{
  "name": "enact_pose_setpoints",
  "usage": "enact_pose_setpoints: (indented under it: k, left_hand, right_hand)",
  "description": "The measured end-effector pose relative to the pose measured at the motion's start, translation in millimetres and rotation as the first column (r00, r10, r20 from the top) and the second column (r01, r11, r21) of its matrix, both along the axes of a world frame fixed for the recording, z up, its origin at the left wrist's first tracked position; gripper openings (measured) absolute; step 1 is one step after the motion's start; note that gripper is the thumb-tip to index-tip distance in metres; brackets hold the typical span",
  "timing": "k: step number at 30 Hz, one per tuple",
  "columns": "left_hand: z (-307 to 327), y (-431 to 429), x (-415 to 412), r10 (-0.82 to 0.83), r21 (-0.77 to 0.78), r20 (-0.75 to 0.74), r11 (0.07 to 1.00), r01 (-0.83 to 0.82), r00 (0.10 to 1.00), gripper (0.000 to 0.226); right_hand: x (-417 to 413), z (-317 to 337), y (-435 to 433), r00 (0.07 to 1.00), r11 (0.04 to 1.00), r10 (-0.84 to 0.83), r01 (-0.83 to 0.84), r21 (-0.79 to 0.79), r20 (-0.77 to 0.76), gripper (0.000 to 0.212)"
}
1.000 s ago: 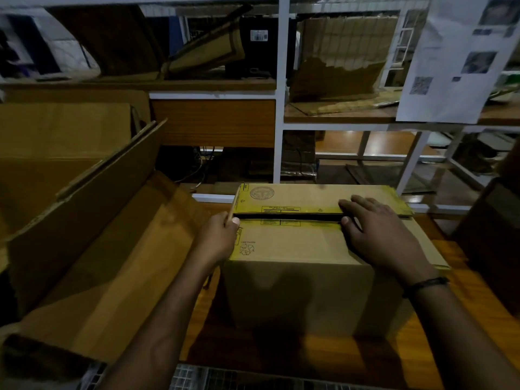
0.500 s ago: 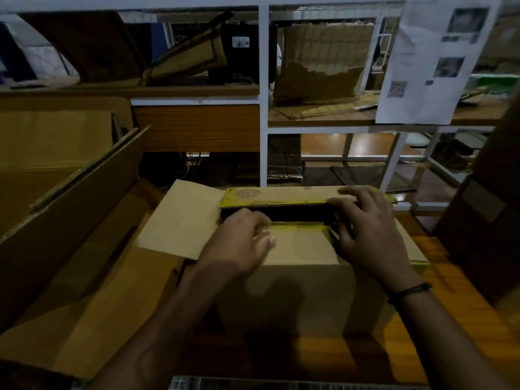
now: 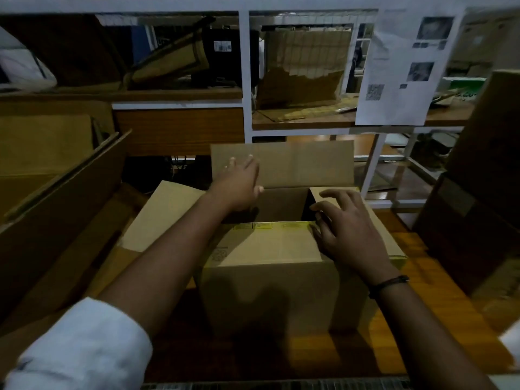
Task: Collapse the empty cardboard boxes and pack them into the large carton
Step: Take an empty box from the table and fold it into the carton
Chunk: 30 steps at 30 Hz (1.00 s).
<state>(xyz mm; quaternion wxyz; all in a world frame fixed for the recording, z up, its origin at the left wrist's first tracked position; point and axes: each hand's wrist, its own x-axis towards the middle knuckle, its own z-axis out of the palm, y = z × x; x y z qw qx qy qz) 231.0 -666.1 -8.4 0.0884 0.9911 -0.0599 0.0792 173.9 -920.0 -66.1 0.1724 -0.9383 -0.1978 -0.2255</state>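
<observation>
Box sat mid-counter, top open. Left hand lay flat, fingers straight against the raised far flap. Right hand hovered, fingers spread, over the right flap. Box looked light and stiff; grip opposite corners.

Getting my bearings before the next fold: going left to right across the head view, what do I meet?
The large carton, side flap, left hand, right hand, brown carton at right edge.

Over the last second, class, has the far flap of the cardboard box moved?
Yes. The far flap swung up from flat to upright; its top edge now nearly reaches the lower rail of the white shelf frame. The left hand touches it.
</observation>
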Motion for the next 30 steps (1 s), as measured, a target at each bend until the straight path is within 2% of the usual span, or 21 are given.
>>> enact_pose_setpoints:
  k: [2,5,10,19,25,30]
  left_hand:
    - [-13.2,1.8,15.7,0.007,0.100,-0.087,0.995,0.002,0.996,0.068]
    - [-36.3,7.4,28.0,0.009,0.119,-0.147,0.993,0.009,0.989,0.067]
    - [-57.8,8.8,35.1,0.011,0.151,-0.050,0.989,-0.003,0.999,0.056]
    - [-62.1,5.8,37.4,0.060,0.047,-0.003,0.997,-0.060,0.998,0.028]
    - [-61.4,10.1,36.4,0.054,-0.057,0.027,0.997,-0.053,0.998,0.034]
    - [-63.6,7.5,36.3,0.079,-0.046,0.013,0.996,-0.078,0.997,0.030]
  right_hand:
    - [0.5,0.5,-0.6,1.000,1.000,0.008,-0.008,0.022,0.009,0.025]
    - [1.1,0.6,1.6,1.000,1.000,-0.007,0.007,0.027,-0.008,0.025]
    - [3.6,0.3,1.5,0.999,0.999,-0.031,0.031,0.008,-0.044,0.028]
    - [-0.3,1.1,3.9,0.997,0.999,-0.051,0.050,-0.015,-0.060,0.029]
    - [-2.3,2.0,5.2,0.997,0.999,-0.042,0.041,-0.009,-0.067,0.029]
    - [-2.3,2.1,5.3,0.997,0.999,-0.044,0.044,-0.007,-0.060,0.029]
